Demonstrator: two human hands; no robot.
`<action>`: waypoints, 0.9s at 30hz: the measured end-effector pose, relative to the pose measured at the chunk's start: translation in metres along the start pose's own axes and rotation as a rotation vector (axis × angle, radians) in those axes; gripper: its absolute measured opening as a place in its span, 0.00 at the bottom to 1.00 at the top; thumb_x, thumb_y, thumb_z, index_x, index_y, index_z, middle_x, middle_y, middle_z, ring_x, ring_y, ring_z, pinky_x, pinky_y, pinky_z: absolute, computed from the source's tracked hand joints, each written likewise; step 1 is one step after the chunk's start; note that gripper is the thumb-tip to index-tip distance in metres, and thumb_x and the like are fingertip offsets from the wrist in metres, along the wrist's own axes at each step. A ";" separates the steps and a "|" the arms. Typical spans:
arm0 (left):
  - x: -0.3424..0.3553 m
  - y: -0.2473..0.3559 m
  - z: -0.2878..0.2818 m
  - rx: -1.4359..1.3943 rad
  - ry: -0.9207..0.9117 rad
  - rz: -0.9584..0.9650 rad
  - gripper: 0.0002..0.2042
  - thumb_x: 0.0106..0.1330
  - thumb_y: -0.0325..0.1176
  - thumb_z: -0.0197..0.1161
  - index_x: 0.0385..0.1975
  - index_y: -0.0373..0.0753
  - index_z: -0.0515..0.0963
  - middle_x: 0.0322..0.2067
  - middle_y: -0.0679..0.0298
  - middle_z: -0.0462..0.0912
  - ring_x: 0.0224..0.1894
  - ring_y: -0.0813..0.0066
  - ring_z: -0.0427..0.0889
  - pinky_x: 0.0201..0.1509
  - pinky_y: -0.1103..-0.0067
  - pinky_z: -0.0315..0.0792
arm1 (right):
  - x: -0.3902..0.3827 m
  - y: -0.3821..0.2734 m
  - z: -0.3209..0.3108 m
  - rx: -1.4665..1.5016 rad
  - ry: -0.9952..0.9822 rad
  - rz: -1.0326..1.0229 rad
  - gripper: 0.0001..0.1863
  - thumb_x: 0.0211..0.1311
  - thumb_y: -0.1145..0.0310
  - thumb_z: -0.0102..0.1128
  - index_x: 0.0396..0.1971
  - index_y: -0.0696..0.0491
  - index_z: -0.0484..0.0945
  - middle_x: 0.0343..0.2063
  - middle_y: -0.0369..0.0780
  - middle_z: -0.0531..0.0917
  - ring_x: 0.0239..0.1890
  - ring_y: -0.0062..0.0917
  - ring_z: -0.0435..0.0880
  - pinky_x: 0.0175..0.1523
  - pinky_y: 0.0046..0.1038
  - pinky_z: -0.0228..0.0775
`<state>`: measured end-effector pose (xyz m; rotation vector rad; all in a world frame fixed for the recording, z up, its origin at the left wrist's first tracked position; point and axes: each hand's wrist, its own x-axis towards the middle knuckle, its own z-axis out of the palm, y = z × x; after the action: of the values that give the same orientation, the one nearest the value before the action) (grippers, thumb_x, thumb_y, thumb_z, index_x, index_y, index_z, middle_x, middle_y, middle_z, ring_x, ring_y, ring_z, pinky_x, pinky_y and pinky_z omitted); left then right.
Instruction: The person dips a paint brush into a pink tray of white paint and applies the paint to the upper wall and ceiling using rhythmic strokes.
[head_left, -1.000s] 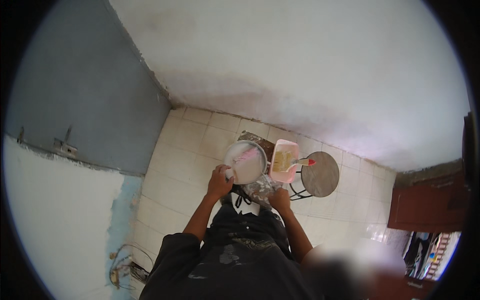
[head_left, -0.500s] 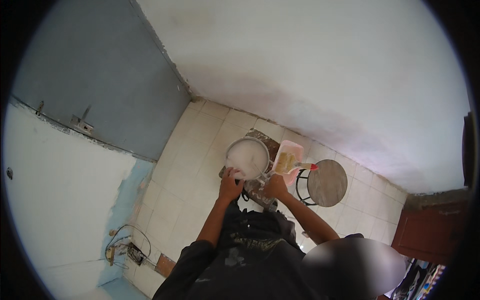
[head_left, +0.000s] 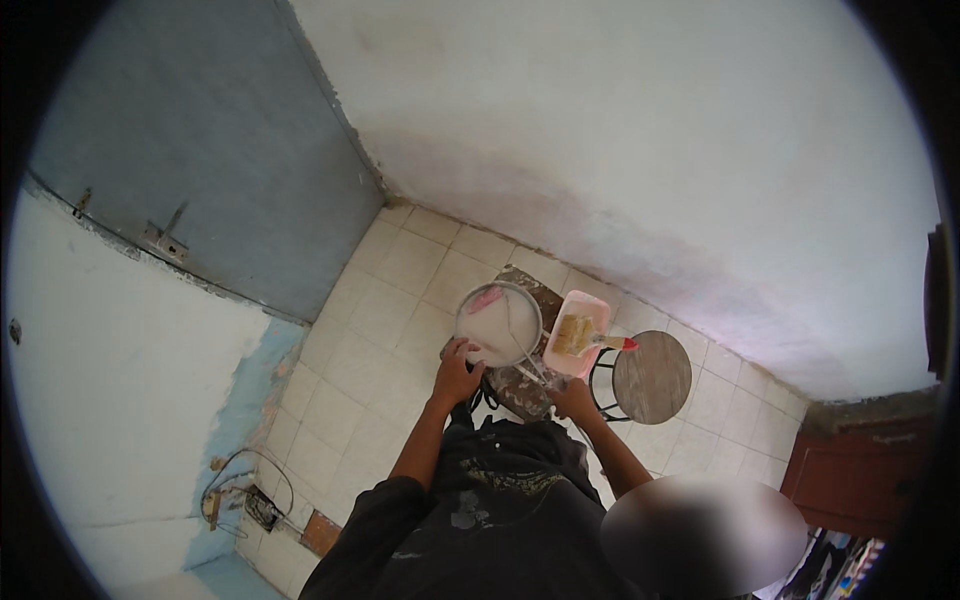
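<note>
The left hand is at the near left side of a round bucket. Its forearm comes out of a dark sleeve and goes up and a little to the right, in an almost straight line, and the back of the hand is turned upward. The fingers are bent over the rim of the bucket, with small gaps between some of them; the thumb is not clear to me, so I cannot tell if they are clamped on the rim or only rest there.

The right hand is lower than the bucket and to its right. Its forearm goes up and to the left, so that the two arms come nearer to each other toward the bucket. The fingers of this hand are folded together, and they seem to be closed on the handle of a paint roller, although the handle itself is mostly hidden by the hand. The pink head of the roller lies inside the bucket, at its far left side, in the white paint.

The bucket is on a low, paint-stained table. Just beside it, on the right, is a pink tray with a brush across it, whose red-tipped handle points toward a round stool.
</note>
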<state>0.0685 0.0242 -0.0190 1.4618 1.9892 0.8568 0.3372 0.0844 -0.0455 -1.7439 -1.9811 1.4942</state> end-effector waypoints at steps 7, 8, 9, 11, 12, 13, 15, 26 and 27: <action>0.005 -0.012 -0.001 -0.040 0.070 0.034 0.14 0.54 0.34 0.61 0.39 0.37 0.75 0.48 0.51 0.70 0.53 0.53 0.69 0.58 0.67 0.63 | -0.036 0.012 0.002 0.047 0.085 0.033 0.18 0.53 0.59 0.62 0.23 0.62 0.77 0.13 0.41 0.78 0.11 0.24 0.76 0.17 0.25 0.68; 0.005 -0.014 0.001 -0.044 0.084 0.046 0.13 0.54 0.34 0.61 0.38 0.37 0.75 0.47 0.51 0.71 0.52 0.53 0.69 0.57 0.67 0.63 | -0.039 0.012 -0.002 0.043 0.083 0.033 0.18 0.53 0.59 0.62 0.23 0.62 0.77 0.13 0.41 0.78 0.11 0.24 0.76 0.17 0.25 0.68; 0.007 -0.013 0.000 -0.044 0.083 0.047 0.13 0.54 0.34 0.61 0.38 0.37 0.75 0.47 0.51 0.71 0.52 0.53 0.69 0.57 0.67 0.63 | -0.041 0.011 -0.006 0.006 0.078 0.029 0.19 0.53 0.58 0.62 0.22 0.62 0.77 0.13 0.42 0.79 0.12 0.25 0.77 0.19 0.27 0.69; 0.009 -0.012 0.000 -0.067 0.075 0.044 0.13 0.54 0.34 0.61 0.38 0.36 0.75 0.46 0.51 0.71 0.51 0.53 0.70 0.56 0.67 0.65 | -0.045 0.009 -0.010 -0.030 0.073 0.026 0.19 0.54 0.57 0.62 0.21 0.62 0.78 0.14 0.42 0.79 0.14 0.26 0.78 0.21 0.28 0.70; 0.010 -0.011 -0.001 -0.067 0.070 0.045 0.13 0.54 0.34 0.61 0.38 0.36 0.75 0.46 0.51 0.71 0.51 0.53 0.70 0.56 0.67 0.65 | -0.049 0.002 -0.013 -0.047 0.058 0.054 0.20 0.53 0.55 0.61 0.24 0.61 0.79 0.17 0.46 0.80 0.21 0.33 0.81 0.29 0.33 0.71; 0.011 -0.010 -0.003 -0.074 0.066 0.044 0.13 0.54 0.34 0.61 0.38 0.36 0.75 0.47 0.51 0.71 0.51 0.53 0.71 0.56 0.68 0.65 | -0.052 -0.003 -0.014 -0.063 0.043 0.083 0.22 0.51 0.53 0.60 0.26 0.61 0.80 0.21 0.51 0.81 0.29 0.41 0.83 0.37 0.37 0.72; 0.011 -0.010 -0.004 -0.080 0.059 0.043 0.13 0.54 0.34 0.61 0.38 0.36 0.75 0.47 0.51 0.71 0.50 0.53 0.71 0.55 0.68 0.66 | -0.054 -0.011 -0.011 -0.032 0.078 0.065 0.21 0.51 0.54 0.60 0.25 0.61 0.80 0.21 0.51 0.81 0.29 0.40 0.83 0.37 0.38 0.72; 0.018 -0.010 0.004 0.039 0.059 0.129 0.12 0.52 0.34 0.61 0.36 0.37 0.76 0.45 0.51 0.72 0.51 0.54 0.70 0.55 0.66 0.65 | -0.042 -0.036 -0.029 0.348 -0.223 0.255 0.16 0.60 0.63 0.56 0.27 0.65 0.78 0.11 0.39 0.75 0.10 0.24 0.76 0.16 0.23 0.69; 0.018 -0.009 0.004 0.038 0.056 0.131 0.12 0.52 0.34 0.61 0.36 0.37 0.76 0.45 0.51 0.72 0.51 0.54 0.70 0.55 0.66 0.65 | -0.044 -0.039 -0.031 0.350 -0.221 0.257 0.16 0.60 0.63 0.56 0.27 0.65 0.78 0.11 0.39 0.75 0.10 0.24 0.76 0.16 0.23 0.69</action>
<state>0.0604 0.0406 -0.0293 1.6213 1.9777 0.9285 0.3442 0.0728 0.0197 -1.7914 -1.4922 2.0501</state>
